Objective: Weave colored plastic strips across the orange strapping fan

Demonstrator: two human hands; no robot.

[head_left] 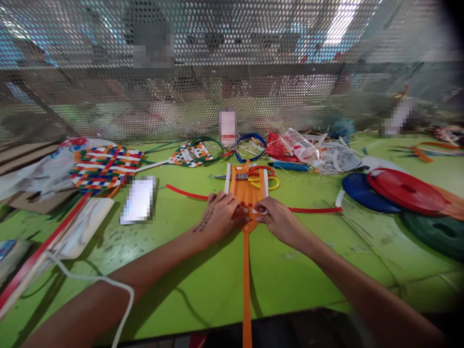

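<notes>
A piece of orange, white and red strip weaving point(249, 193) lies on the green table before me. One long orange strip point(246, 285) runs from its near end over the table's front edge. A red strip point(314, 210) crosses it, its ends sticking out on both sides. On the weaving's left edge my left hand point(225, 212) has its fingers bent and pressed together on the strips. Opposite it, my right hand point(277, 217) pinches the right edge. Scissors point(263, 178) with red and yellow handles lie across the far part of the weaving.
At left are a finished-looking woven fan point(108, 164), a blurred-out white object point(138, 199) and a white cord point(97, 278). Coils of red point(406, 191), blue point(355, 191) and green strip point(435, 234) lie right. A blue-handled tool point(290, 166) and plastic wrapping point(300, 147) sit before the perforated metal screen point(188, 96).
</notes>
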